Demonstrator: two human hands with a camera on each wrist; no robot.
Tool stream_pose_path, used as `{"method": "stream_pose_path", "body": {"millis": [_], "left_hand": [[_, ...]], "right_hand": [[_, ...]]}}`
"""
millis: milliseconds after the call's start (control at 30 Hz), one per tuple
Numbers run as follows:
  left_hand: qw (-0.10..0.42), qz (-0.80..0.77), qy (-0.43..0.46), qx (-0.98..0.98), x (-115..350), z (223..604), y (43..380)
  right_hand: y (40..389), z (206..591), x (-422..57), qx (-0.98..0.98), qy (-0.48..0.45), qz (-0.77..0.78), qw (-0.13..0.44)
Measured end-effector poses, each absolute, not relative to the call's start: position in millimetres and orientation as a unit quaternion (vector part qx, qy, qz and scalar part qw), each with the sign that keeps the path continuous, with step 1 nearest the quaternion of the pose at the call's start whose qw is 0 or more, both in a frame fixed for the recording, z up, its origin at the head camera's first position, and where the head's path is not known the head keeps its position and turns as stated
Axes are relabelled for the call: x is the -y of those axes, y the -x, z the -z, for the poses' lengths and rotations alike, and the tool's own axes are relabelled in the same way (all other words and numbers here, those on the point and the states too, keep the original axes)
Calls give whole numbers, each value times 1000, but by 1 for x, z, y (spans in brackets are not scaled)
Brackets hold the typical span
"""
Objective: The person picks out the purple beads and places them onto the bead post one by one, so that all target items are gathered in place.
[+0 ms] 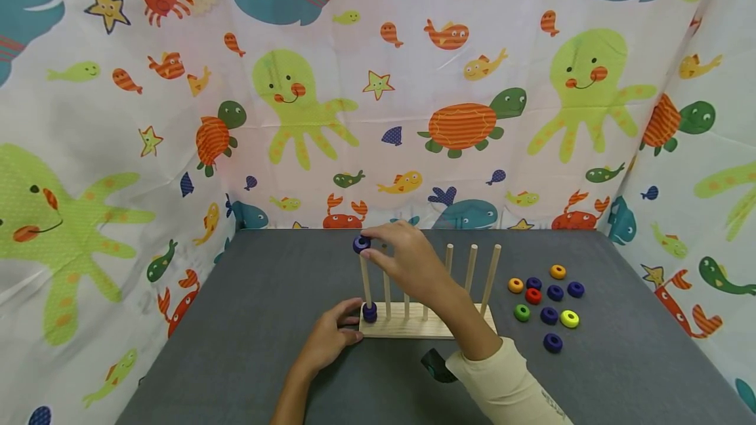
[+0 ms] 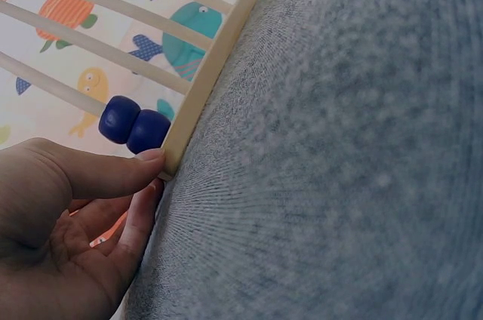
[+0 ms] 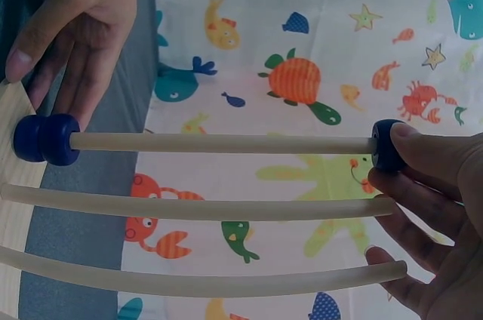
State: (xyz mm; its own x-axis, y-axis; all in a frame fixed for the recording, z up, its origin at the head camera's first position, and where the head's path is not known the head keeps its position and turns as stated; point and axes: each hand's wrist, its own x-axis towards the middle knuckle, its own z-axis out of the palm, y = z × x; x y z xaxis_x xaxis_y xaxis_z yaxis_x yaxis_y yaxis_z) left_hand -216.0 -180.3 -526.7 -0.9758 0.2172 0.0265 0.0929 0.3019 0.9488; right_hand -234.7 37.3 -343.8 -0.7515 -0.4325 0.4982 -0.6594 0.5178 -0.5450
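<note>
A pale wooden base (image 1: 407,328) carries a row of upright wooden pegs. Two dark blue beads (image 1: 369,312) are stacked at the foot of the leftmost peg (image 3: 226,143). My right hand (image 1: 413,264) pinches another dark blue bead (image 3: 388,146) between thumb and index finger at that peg's top end. In the right wrist view the peg's tip meets this bead; how far it has entered is hidden. My left hand (image 1: 332,336) holds the left end of the base, its thumb (image 2: 143,171) against the near edge and fingers behind.
Right of the base lie loose beads on the grey table (image 1: 266,281): several dark blue ones (image 1: 548,315), a red bead (image 1: 533,296), a green bead (image 1: 522,312), a yellow bead (image 1: 569,319) and two orange beads (image 1: 558,271). A patterned curtain (image 1: 378,149) surrounds the table.
</note>
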Motion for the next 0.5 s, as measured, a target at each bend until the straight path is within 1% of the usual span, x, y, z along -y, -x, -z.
{"method": "stream_pose_path", "body": {"millis": [267, 500], "left_hand": [[60, -587, -96, -802, 179, 525, 215], [53, -586, -96, -803, 180, 525, 215]], "right_hand": [[238, 348, -37, 861, -323, -366, 146], [237, 346, -41, 852, -327, -384, 144]]}}
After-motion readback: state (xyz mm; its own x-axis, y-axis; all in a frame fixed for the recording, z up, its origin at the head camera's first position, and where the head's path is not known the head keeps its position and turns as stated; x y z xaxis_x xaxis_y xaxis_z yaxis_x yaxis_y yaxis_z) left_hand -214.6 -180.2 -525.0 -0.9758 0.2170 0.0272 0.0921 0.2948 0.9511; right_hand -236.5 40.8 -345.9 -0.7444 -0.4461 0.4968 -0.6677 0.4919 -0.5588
